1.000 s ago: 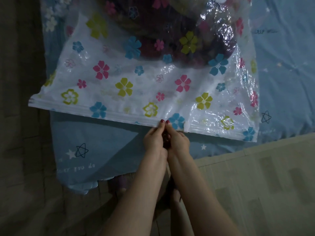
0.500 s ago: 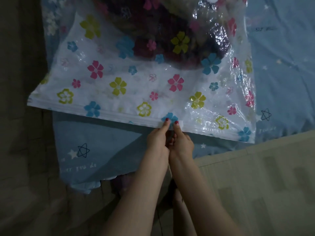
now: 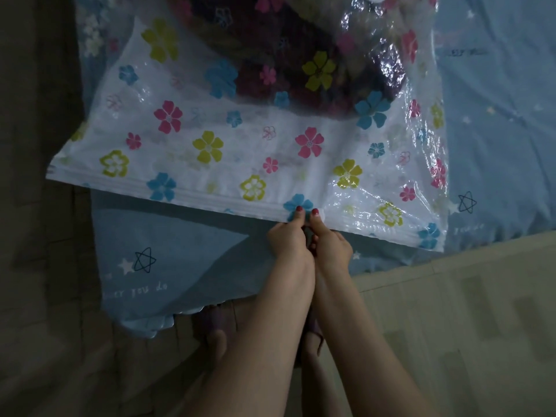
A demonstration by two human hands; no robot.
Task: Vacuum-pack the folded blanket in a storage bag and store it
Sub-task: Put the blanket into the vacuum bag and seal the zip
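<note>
Beneath you lies a blue bedsheet (image 3: 180, 251) printed with stars and lettering, its corner hanging off; pale tiled floor (image 3: 451, 311) at right.

Storage bag (image 3: 210, 152): lies flat on the bedsheet (image 3: 186, 254), its zip edge (image 3: 195, 195) nearest the person; left corner overhangs the sheet's edge
Blanket (image 3: 301, 70): inside the bag, at its far end, away from the zip edge
Left hand (image 3: 288, 239): at the zip edge, right of its middle; touching the right hand
Right hand (image 3: 331, 243): just right of the left hand, on the same edge
Floor (image 3: 451, 326): in front of and right of the sheet
</note>
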